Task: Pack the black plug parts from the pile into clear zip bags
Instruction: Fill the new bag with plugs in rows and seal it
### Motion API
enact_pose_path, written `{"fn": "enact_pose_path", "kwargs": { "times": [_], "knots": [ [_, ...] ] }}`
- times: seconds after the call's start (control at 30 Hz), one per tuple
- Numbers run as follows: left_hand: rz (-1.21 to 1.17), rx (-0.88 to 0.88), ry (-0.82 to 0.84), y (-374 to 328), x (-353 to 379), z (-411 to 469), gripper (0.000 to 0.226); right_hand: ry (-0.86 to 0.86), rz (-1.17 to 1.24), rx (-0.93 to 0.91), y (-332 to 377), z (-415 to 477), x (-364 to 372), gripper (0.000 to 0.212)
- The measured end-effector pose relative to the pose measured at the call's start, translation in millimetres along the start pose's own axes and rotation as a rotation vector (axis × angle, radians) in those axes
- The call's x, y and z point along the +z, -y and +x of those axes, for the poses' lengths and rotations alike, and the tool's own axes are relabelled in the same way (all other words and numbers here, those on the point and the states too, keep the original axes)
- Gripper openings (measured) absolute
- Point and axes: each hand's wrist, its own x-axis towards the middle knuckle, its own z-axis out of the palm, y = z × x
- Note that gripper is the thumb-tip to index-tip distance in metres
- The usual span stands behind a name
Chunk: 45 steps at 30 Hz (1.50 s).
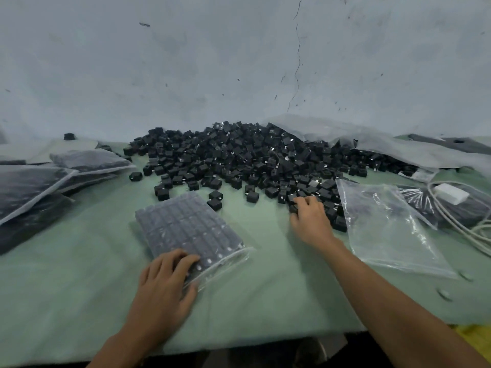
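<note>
With filled clear bags (32, 187) stacked left, the left hand (164, 282) pressed flat on a nearly full clear zip bag (186, 224) while the right hand (309, 220) curled its fingers round black plastic plug parts (292, 200) at the large remaining pile (239, 155).

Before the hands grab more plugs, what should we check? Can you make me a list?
1. Left hand rests on the filled bag, steadying it: ok.
2. Filled bag's mouth zipped: cannot tell.
3. Room left in that bag: not ok, its rows look full.
4. Right hand touches plug parts at the near edge of the pile: ok.
5. Right hand actually grips a part: cannot tell.
6. Empty bag lies just right of the right hand: ok.
</note>
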Motion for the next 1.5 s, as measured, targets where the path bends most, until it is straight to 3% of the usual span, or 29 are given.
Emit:
{"fn": "enact_pose_path", "kwargs": {
  "times": [0.17, 0.33, 0.6, 0.87, 0.93, 1.03, 1.2, 1.5],
  "knots": [
    [0.02, -0.025, 0.033, -3, -4, 1, 0.049, 0.031, -0.014, 0.144, 2, 9, 22, 0.033],
    [0.016, -0.039, 0.059, -4, -7, 1, 0.049, -0.094, 0.047, 0.133, 4, -1, 28, 0.025],
    [0.004, -0.055, 0.036, -5, -9, 1, 0.049, -0.095, 1.058, 0.393, 31, -43, 14, 0.034],
    [-0.026, -0.052, -0.03, -14, -12, 4, 0.033, 0.124, 1.394, 0.411, 63, -113, 1, 0.037],
    [-0.038, -0.057, -0.023, -21, -12, 11, 0.024, 0.181, 1.392, 0.37, 75, -127, 0, 0.033],
    [-0.053, -0.114, 0.025, -28, -15, 28, 0.013, 0.227, 1.266, 0.227, 93, -145, 3, 0.009],
    [-0.097, -0.15, -0.046, -34, -24, 44, 0.009, 0.231, 0.927, -0.037, 116, -165, 14, 0.031],
    [-0.088, -0.092, -0.177, -27, -25, 40, 0.009, -0.004, 0.858, 0.02, 153, -159, 31, 0.025]
  ]
}}
